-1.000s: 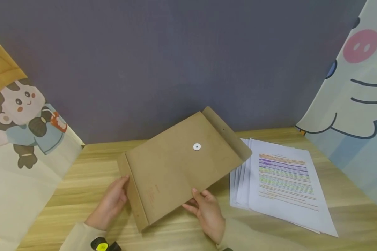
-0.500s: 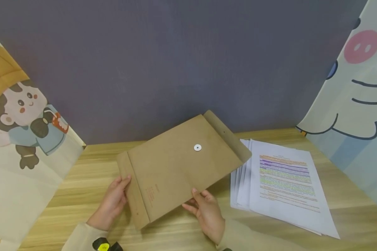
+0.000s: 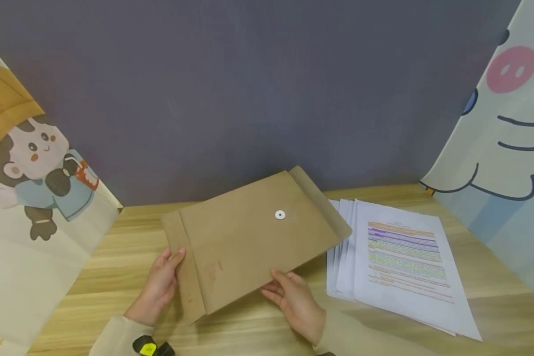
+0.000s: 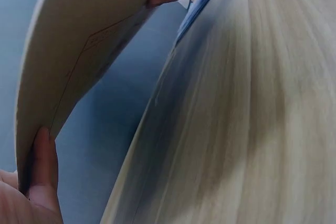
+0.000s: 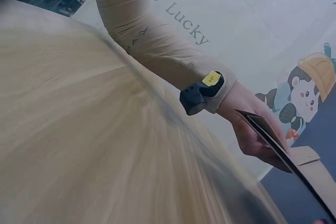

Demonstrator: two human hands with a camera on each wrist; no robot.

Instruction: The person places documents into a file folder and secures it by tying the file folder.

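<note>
Pinching the envelope (image 3: 249,242), left hand (image 3: 157,286) and right hand (image 3: 297,302) have fingers (image 3: 273,296) partly hidden in the head view.

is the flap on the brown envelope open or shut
Open: the flap sticks out past the end of the brown envelope, not folded down over the white button.

The envelope (image 3: 244,242) is brown with faint red print (image 3: 211,273), its 1 button (image 3: 280,215) white, dark-centred. The sheet (image 3: 407,264) is white, banded orange, purple and green. The table (image 3: 126,242) has streaky yellowish grain; the wall (image 3: 267,94) is grey-purple.
</note>
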